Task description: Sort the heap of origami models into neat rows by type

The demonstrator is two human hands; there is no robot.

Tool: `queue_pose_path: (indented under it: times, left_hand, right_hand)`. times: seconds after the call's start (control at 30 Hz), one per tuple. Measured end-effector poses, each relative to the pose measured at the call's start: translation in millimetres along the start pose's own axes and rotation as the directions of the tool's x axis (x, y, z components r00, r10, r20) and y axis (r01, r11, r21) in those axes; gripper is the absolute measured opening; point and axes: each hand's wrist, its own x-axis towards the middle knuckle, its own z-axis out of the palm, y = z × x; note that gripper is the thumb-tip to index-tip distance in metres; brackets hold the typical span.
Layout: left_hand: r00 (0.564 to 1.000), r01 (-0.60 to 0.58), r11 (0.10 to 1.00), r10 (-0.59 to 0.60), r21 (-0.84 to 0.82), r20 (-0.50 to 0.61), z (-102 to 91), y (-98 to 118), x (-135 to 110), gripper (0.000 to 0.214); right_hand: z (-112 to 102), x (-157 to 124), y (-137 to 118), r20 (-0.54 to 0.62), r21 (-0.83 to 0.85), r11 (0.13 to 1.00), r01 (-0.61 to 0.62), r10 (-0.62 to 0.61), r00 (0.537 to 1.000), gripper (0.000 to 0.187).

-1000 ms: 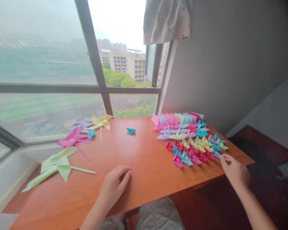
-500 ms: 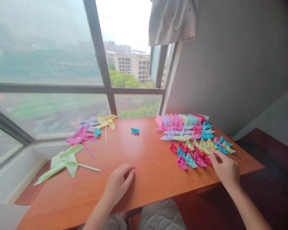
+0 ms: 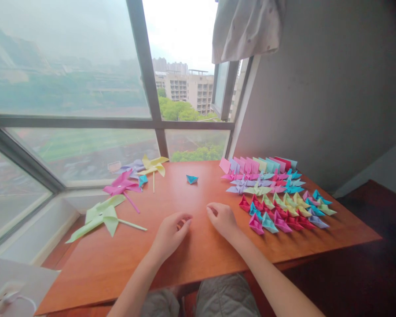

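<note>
Over the middle of the table (image 3: 198, 259), my left hand (image 3: 173, 233) rests with loosely curved fingers and a gap between thumb and forefinger. Nothing shows in it. Across from it, my right hand (image 3: 223, 219) has its fingers bent, thumb slightly apart from them, and no object visible. A small blue folded paper piece (image 3: 192, 179) lies beyond both hands. To the right of my right hand stand rows of colourful paper boats (image 3: 269, 223), with a lilac one (image 3: 317, 221) at the right end of the front rows.
Behind the boats are rows of folded paper cranes (image 3: 239, 186) and upright coloured paper pieces (image 3: 249, 165). On the left lie a green pinwheel (image 3: 104, 215), a magenta pinwheel (image 3: 120, 185) and a yellow pinwheel (image 3: 154, 165). Windows (image 3: 198, 143) border the table's far side.
My right hand has left the boats' right side and moved left to the table's middle. A lilac boat now shows where it was. The view has shifted slightly left.
</note>
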Motion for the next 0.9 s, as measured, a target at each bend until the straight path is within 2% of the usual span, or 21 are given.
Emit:
queue_pose_path:
  times: [0.13, 0.33, 0.5, 0.67, 0.9]
  left_hand:
    - [0.997, -0.014, 0.999, 0.018, 0.052, -0.077, -1.5, -11, 33, 0.024]
    - [0.981, 0.044, 0.99, -0.017, 0.137, -0.194, 2.0, -34, 95, 0.039]
    - [0.972, 0.109, 0.975, -0.063, 0.195, -0.228, 3.2, -43, 134, 0.045]
    - [0.971, 0.133, 0.966, -0.082, 0.222, -0.227, 7.6, -47, 153, 0.042]
    - [0.971, 0.139, 0.967, -0.091, 0.215, -0.219, 10.4, -49, 162, 0.035]
  right_hand:
    - [7, 13, 1, 0.027, -0.005, 1.0, -0.025, 0.025, 0.999, 0.02]
    - [9, 12, 5, 0.035, 0.001, 1.0, -0.025, 0.025, 0.999, 0.019]
    - [10, 12, 5, 0.038, 0.0, 1.0, -0.021, 0.021, 0.999, 0.019]
    - [11, 13, 6, 0.044, 0.021, 0.999, -0.025, 0.024, 0.999, 0.018]
    - [9, 12, 4, 0.043, 0.033, 0.999, -0.024, 0.023, 0.999, 0.02]
